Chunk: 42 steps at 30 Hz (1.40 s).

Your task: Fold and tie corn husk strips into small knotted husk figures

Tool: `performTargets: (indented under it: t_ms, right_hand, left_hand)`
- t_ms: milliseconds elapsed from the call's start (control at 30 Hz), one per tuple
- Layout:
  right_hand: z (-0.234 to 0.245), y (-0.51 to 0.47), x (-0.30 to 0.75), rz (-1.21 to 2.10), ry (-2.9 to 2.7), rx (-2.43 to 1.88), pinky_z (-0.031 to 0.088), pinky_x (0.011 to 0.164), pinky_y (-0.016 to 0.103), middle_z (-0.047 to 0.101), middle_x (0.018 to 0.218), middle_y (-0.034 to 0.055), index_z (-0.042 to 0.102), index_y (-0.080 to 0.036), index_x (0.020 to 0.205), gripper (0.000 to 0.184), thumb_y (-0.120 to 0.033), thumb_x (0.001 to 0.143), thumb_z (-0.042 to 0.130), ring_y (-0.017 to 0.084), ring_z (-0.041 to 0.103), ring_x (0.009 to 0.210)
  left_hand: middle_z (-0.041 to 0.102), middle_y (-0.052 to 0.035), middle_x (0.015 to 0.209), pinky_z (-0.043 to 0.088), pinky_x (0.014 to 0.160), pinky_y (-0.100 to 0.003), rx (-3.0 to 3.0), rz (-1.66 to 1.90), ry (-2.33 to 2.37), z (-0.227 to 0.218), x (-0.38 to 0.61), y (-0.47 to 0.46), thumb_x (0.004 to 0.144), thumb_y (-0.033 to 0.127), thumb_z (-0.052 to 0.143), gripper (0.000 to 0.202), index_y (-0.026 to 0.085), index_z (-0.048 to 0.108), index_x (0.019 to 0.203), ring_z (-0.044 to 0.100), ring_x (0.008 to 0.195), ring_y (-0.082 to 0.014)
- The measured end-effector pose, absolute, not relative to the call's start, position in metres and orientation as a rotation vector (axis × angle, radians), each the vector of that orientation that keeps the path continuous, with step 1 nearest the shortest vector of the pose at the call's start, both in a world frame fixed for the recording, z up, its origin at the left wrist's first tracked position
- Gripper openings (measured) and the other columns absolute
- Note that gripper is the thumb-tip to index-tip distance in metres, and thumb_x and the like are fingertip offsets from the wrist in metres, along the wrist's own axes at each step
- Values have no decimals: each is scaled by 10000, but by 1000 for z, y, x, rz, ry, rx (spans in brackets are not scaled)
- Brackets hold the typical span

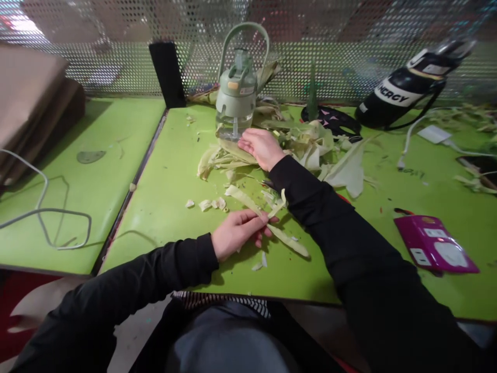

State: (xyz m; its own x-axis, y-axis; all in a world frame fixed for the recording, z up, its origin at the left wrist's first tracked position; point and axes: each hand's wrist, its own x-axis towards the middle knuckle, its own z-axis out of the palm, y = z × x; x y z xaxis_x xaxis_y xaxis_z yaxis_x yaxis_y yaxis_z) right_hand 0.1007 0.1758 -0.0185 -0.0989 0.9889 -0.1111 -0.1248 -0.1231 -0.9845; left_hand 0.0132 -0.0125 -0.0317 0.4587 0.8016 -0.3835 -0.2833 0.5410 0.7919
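On the far left, a brown stack (33, 98) sits on the green table (143, 223), and a black block (167, 75) stands against the mesh. The left hand (243, 230) pinches pale husk strips (289, 241) between thumb and fingers, near the table's front edge. Apart from it and farther back, the right hand (264, 147) touches a broad husk piece (235, 150) before the green-lidded bottle (236, 96); whether it grips, I cannot tell. Rightward lie heaped husks (310, 150), a tilted black bottle (394, 98) and a purple packet (437, 241).
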Motion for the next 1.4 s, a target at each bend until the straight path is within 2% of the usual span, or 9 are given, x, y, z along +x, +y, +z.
performTargets:
  t_ms: [267,400,567,700,800,1000,1133,1267,1400]
  right_hand:
    - [-19,193,78,1400,-1174,-1171,548,860,282,530,686,-33,534,-185,703,237,-46,895,530,83,567,651]
    - [-1,164,101,1337,-1263,-1149,530,898,308,635,837,-11,621,-182,856,121,-63,870,605,110,616,775]
    - [28,68,162,846,-2012,-1077,539,858,346,716,1080,55,682,-197,1052,163,-289,929,628,181,656,932]
    - [13,10,190,448,-2171,-1183,515,743,341,704,914,65,645,-194,961,221,-408,954,591,207,655,833]
    - [-3,-2,197,240,-2242,-1180,487,709,326,673,831,66,617,-190,858,294,-470,946,594,206,634,785]
    - [0,2,204,660,-2462,-1064,401,572,239,665,694,-13,616,-197,808,232,-292,1000,525,108,592,599]
    - [4,7,213,829,-2531,-875,388,559,212,638,666,-33,591,-202,766,257,-290,996,519,83,570,578]
    - [5,12,218,893,-2578,-740,361,528,207,579,596,-50,567,-204,702,290,-290,978,539,69,503,521]
    - [2,13,214,993,-2432,-924,393,531,213,638,660,-26,623,-204,740,288,-360,973,561,86,556,564]
  left_hand:
    - [660,-24,711,450,567,-218,709,740,849,-30,14,-12,920,255,653,214,57,721,962,514,513,-48]
    - [658,-24,696,461,573,-221,640,813,878,-27,14,-12,944,168,587,177,47,714,933,514,500,-48]
    - [660,-36,687,521,623,-226,502,885,830,-25,13,-11,961,147,522,216,40,704,917,560,537,-65]
    - [690,-62,706,554,656,-238,489,896,814,-28,13,-12,938,102,476,231,65,655,797,602,573,-83]
    - [706,-46,755,552,680,-224,582,919,815,-29,12,-14,848,97,634,28,81,657,845,625,617,-80]
    - [649,7,688,426,517,-177,963,743,885,-26,5,-12,798,280,757,228,96,686,913,557,547,-62]
    - [618,18,677,385,515,-181,1170,705,876,-24,0,-14,828,291,700,207,103,692,915,480,545,-54]
    - [679,-28,801,435,588,-196,1268,750,942,-22,-3,-17,836,273,687,198,116,703,955,554,652,-85]
    - [663,-25,761,432,573,-202,1251,695,909,-17,-6,-14,866,260,634,181,114,684,960,522,609,-81]
